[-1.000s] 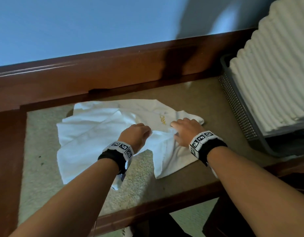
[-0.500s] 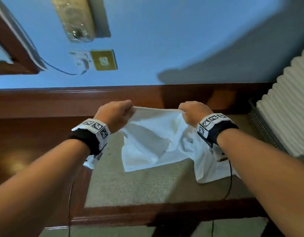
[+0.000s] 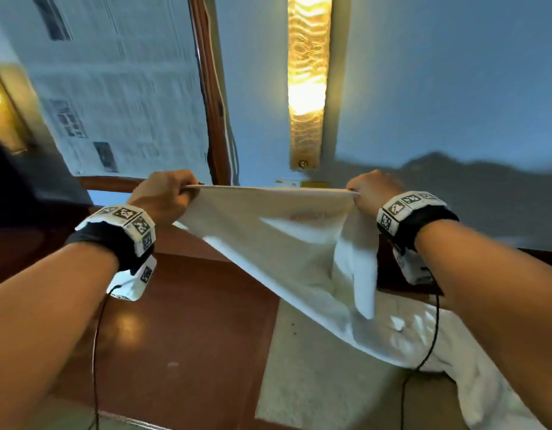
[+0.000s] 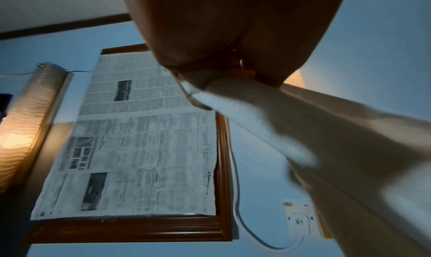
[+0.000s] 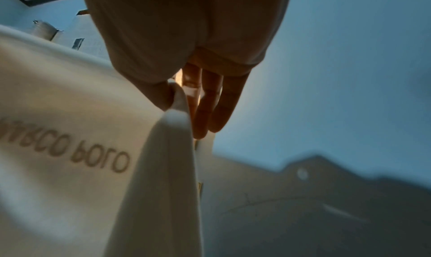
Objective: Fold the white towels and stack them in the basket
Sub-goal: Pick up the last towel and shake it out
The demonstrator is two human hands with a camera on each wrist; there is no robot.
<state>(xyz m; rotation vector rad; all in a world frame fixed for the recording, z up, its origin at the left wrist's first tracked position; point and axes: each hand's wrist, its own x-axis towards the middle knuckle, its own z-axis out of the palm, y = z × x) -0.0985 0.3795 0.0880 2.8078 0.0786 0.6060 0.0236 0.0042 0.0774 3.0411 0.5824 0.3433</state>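
Left hand (image 3: 163, 193) and right hand (image 3: 372, 190) pinch the white towel (image 3: 284, 243) — stretched taut.

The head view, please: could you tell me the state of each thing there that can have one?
white towel: lifted, top edge stretched taut between both hands, lower end trailing on the tabletop.
left hand: fingers pinching the towel's left top corner.
right hand: pinching the towel's right top corner.
wall lamp: lit.
wall socket: cable plugged in.
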